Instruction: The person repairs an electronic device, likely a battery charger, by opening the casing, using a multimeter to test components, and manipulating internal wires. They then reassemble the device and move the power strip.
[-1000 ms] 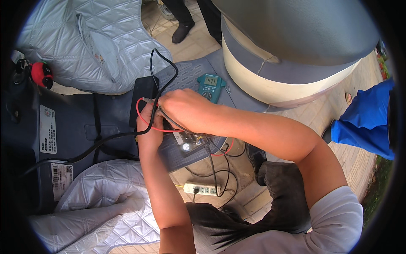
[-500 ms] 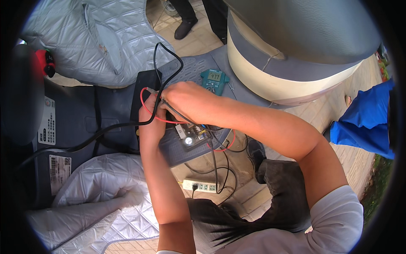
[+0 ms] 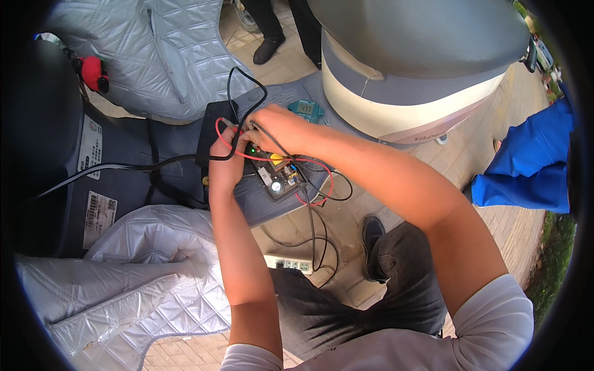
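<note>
The circuit board [image 3: 278, 174] lies nearer the right hand [image 3: 272, 127], just bodyward, long axis slanting bodyward-right, the left hand [image 3: 226, 153] together with it (their grip I cannot tell).

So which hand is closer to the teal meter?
Right. The right hand is just left of the meter; the left hand is farther left and lower in the picture.

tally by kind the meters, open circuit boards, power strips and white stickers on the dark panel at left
Meter: 1
Open circuit board: 1
Power strip: 1
White stickers: 2
Total: 5
</note>
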A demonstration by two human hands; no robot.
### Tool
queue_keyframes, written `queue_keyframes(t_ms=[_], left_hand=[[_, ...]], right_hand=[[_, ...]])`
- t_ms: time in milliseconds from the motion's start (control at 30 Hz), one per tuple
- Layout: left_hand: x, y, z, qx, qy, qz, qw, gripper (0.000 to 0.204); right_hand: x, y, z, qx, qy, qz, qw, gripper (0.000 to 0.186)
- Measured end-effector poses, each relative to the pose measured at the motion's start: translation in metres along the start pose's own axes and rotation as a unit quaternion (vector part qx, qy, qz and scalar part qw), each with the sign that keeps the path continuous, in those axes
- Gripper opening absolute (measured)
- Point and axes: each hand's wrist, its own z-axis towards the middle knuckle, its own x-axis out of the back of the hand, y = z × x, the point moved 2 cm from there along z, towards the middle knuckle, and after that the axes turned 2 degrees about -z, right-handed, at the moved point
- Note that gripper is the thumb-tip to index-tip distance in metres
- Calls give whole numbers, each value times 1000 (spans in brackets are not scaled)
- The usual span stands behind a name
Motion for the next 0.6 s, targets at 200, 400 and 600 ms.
queue_keyframes(t_ms=[200,400,600], left_hand=[[-7,-16,2,-14,40,35,998,17],[2,7,-6,24,60,40,997,9],[-1,9,-6,27,10,54,998,15]], right_hand=[[4,-12,-4,-59,6,27,998,20],[3,-19,8,-25,-54,-26,998,21],[32,-15,14,-48,-201,17,978,24]])
